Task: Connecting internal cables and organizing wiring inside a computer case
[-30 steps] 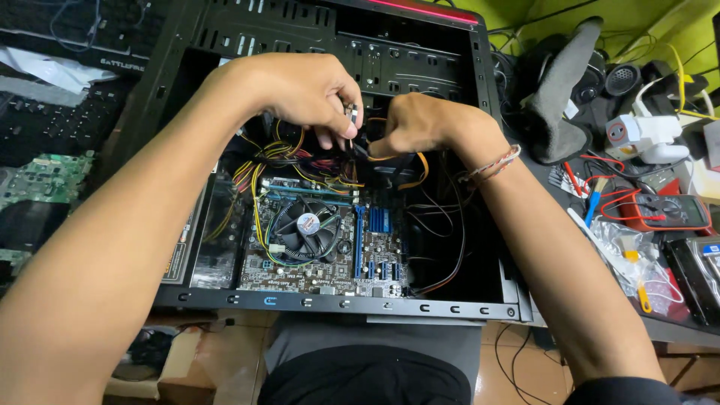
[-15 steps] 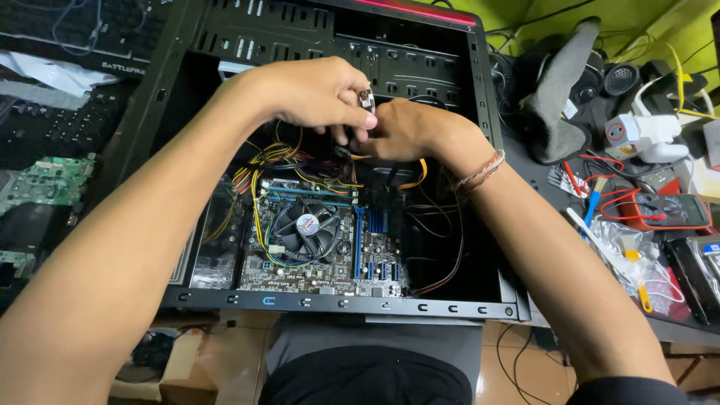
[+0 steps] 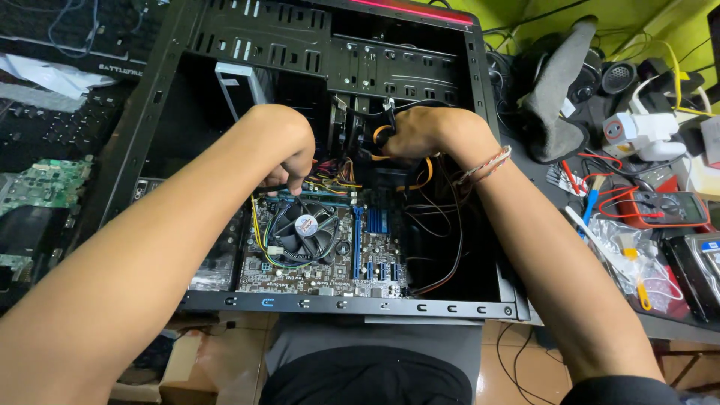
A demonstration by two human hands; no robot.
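Observation:
An open black computer case [image 3: 345,306] lies on its side in front of me, with a motherboard [image 3: 375,262] and a round CPU fan [image 3: 304,225] inside. My left hand [image 3: 281,146] is curled downward at the motherboard's upper edge, its fingertips closed among the yellow, red and black wire bundle [image 3: 337,178]. My right hand [image 3: 427,131] is higher up by the drive cage, closed around black cables and an orange cable [image 3: 424,176] that loops below it. A braided band sits on my right wrist.
A red multimeter [image 3: 664,206] with leads, a plastic bag of small tools [image 3: 630,255] and a white device lie on the bench to the right. A green circuit board [image 3: 45,184] and a dark keyboard [image 3: 60,127] lie left of the case. Loose dark cables hang in the case's right half.
My left hand has dropped from beside the right hand down to the motherboard's top edge. The right hand has shifted up and right toward the drive cage, still gripping cables.

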